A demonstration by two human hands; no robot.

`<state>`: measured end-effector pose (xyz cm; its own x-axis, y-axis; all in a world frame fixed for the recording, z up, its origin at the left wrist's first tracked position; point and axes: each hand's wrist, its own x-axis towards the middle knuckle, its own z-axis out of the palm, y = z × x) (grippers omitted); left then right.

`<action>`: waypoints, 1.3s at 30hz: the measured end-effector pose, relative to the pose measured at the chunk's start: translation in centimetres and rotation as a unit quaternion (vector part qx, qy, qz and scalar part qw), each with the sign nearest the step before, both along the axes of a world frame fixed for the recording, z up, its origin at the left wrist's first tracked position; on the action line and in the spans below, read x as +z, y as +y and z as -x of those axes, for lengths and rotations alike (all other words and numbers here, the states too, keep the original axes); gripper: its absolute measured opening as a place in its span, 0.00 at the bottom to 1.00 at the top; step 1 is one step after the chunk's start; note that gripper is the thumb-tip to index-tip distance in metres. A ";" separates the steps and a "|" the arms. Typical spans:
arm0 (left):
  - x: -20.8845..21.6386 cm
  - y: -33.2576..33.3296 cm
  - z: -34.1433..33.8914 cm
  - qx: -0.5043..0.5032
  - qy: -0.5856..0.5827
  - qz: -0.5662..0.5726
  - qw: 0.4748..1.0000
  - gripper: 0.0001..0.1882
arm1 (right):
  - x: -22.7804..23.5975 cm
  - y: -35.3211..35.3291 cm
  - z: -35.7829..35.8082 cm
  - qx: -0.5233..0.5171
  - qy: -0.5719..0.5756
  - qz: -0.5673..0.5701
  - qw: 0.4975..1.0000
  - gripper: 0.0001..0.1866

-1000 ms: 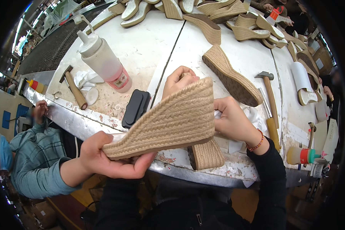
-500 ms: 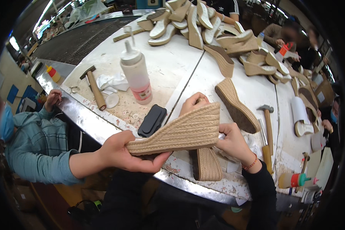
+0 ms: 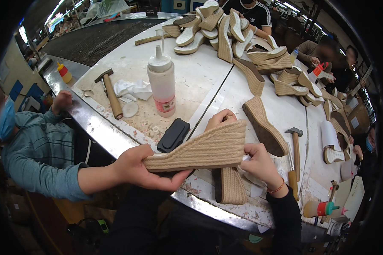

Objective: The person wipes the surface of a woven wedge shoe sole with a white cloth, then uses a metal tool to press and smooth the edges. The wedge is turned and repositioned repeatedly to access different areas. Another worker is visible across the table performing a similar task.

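Note:
A co-worker's hand (image 3: 138, 168) with a teal sleeve reaches in from the left and holds a rope-covered wedge sole (image 3: 200, 148) by its thin end. Behind this sole is my left hand (image 3: 219, 120), its fingers curled round the narrow tan end of what seems to be a second wedge sole (image 3: 232, 187); the middle of that one is hidden, and its thick heel shows below. My right hand (image 3: 261, 165), with a red bracelet, is closed beside the front sole's heel, pinching a crumpled white cloth (image 3: 245, 158). Another wedge sole (image 3: 264, 125) lies just beyond.
A clear squeeze bottle (image 3: 161, 87), a black case (image 3: 173, 135) and a hammer (image 3: 110, 95) are on the left. At right lie another hammer (image 3: 295, 148) and a wooden-handled tool (image 3: 292, 182). Piled soles (image 3: 225, 34) fill the far side. Other people sit around the table.
The whole view has shifted slightly, so the table's things appear a little lower and further right. Both my hands and the co-worker's hand keep nearly the same hold.

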<state>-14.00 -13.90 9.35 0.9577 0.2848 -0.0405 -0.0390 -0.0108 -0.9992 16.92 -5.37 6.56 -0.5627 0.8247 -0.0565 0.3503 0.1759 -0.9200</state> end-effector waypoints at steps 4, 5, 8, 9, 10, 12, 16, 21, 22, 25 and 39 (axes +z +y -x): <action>2.2 -0.2 0.2 -0.030 0.177 -0.173 0.968 0.33 | 0.1 -0.3 -0.2 -0.009 -0.011 0.020 1.000 0.06; 1.9 0.7 -0.5 -0.001 0.205 -0.245 0.948 0.29 | 0.2 -0.1 -0.3 -0.012 -0.009 0.046 0.999 0.06; -2.6 6.5 -6.5 0.111 0.575 -0.618 0.525 0.17 | -0.6 1.1 -0.6 -0.017 0.000 0.073 0.997 0.08; -4.5 8.7 -9.4 0.086 0.702 -0.647 0.284 0.13 | -0.5 1.3 -0.8 -0.027 -0.004 0.076 0.997 0.07; -5.9 10.6 -11.7 0.090 0.755 -0.627 0.170 0.09 | -0.1 1.2 -0.9 -0.035 -0.004 0.079 0.996 0.07; -7.4 13.0 -14.3 0.109 0.779 -0.610 0.096 0.07 | 0.1 0.8 -1.0 -0.037 0.017 0.075 0.996 0.07; -7.7 13.2 -14.2 0.109 0.774 -0.617 0.088 0.06 | 0.3 -0.4 0.0 -0.014 -0.003 0.048 0.999 0.06; -7.5 13.1 -13.8 0.082 0.767 -0.627 0.111 0.06 | -0.2 0.7 -0.6 -0.015 0.008 0.071 0.997 0.06; -7.7 13.2 -13.8 0.088 0.767 -0.626 0.111 0.06 | 0.2 0.5 -0.4 -0.014 0.001 0.066 0.998 0.06; -7.6 13.1 -14.0 0.096 0.767 -0.623 0.120 0.06 | 1.0 -0.1 0.3 -0.010 -0.022 0.037 0.999 0.06; -7.0 12.9 -13.9 0.078 0.758 -0.633 0.139 0.05 | -0.9 0.8 -0.8 -0.028 0.015 0.086 0.996 0.04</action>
